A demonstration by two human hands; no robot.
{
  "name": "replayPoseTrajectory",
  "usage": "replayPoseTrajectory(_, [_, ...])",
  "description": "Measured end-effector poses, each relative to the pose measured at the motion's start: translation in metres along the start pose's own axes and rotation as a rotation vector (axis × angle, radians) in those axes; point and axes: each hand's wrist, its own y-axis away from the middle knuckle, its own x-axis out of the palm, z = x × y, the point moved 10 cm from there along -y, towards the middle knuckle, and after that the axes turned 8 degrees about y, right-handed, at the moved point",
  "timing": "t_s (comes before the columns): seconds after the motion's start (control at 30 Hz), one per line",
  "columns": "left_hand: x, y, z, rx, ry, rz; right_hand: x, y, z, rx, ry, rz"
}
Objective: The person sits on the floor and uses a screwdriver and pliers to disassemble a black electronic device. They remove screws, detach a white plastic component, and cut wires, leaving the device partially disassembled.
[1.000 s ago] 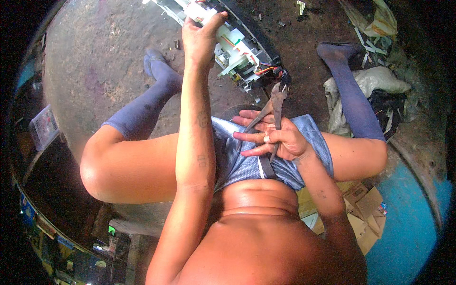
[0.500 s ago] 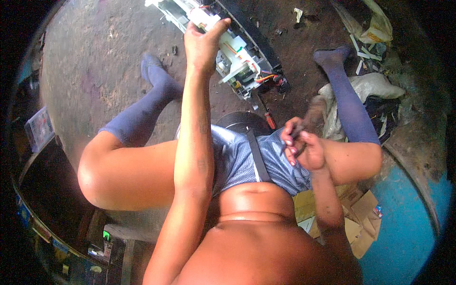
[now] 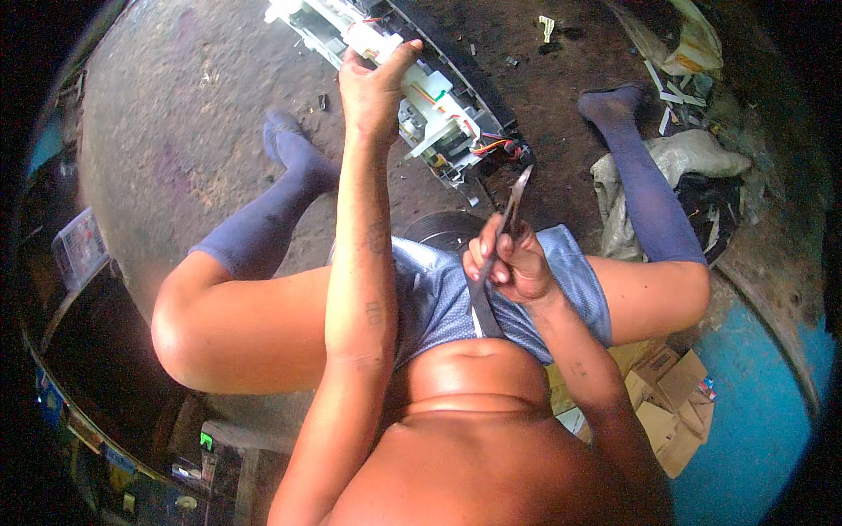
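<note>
My left hand grips the near side of a long white-and-black printer-like mechanism, its thumb spread over the white plastic. Red, yellow and dark wires bunch at the mechanism's lower right end, beside a black frame edge. In front of my shorts, my right hand is closed around a long dark narrow tool with a pale, pointed, blade-like end. The tool's tip rises close to the wire bundle; whether it touches cannot be told.
Small debris lies on the dark floor, including a white plastic scrap. A pale sack and plastic strips lie by my right foot. Flattened cardboard sits at lower right. A clear plastic box stands at far left.
My right hand has moved left and turned, so its tool now points up toward the wired end. The red-handled screwdriver seen before is now hidden. My left hand keeps its grip.
</note>
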Motion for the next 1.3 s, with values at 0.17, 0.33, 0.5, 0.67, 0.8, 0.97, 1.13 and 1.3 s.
replayPoseTrajectory(0.17, [-0.004, 0.001, 0.0, 0.023, -0.033, 0.017, 0.013, -0.006, -0.003, 0.158, 0.022, -0.016])
replayPoseTrajectory(0.33, [-0.003, -0.002, 0.005, -0.007, 0.044, 0.034, 0.018, -0.009, -0.006, 0.251, 0.132, -0.015])
replayPoseTrajectory(0.5, [-0.005, -0.003, 0.005, -0.012, -0.004, 0.026, 0.02, -0.018, 0.0, 0.244, 0.139, -0.029])
replayPoseTrajectory(0.67, [-0.005, -0.003, 0.005, 0.0, -0.014, 0.003, 0.02, -0.025, 0.008, 0.241, 0.02, -0.041])
replayPoseTrajectory(0.8, [-0.008, -0.004, 0.006, 0.006, -0.064, 0.009, 0.013, -0.033, 0.011, 0.208, 0.07, -0.083])
replayPoseTrajectory(0.97, [-0.013, -0.002, 0.009, -0.032, 0.009, 0.02, -0.004, -0.04, 0.007, -0.018, 0.195, -0.216])
replayPoseTrajectory(1.13, [-0.012, -0.002, 0.004, -0.039, -0.093, 0.037, 0.011, -0.045, 0.002, 0.041, 0.008, -0.059])
replayPoseTrajectory(1.3, [-0.009, -0.003, 0.003, -0.019, -0.035, 0.033, 0.017, -0.047, -0.002, 0.077, -0.225, 0.026])
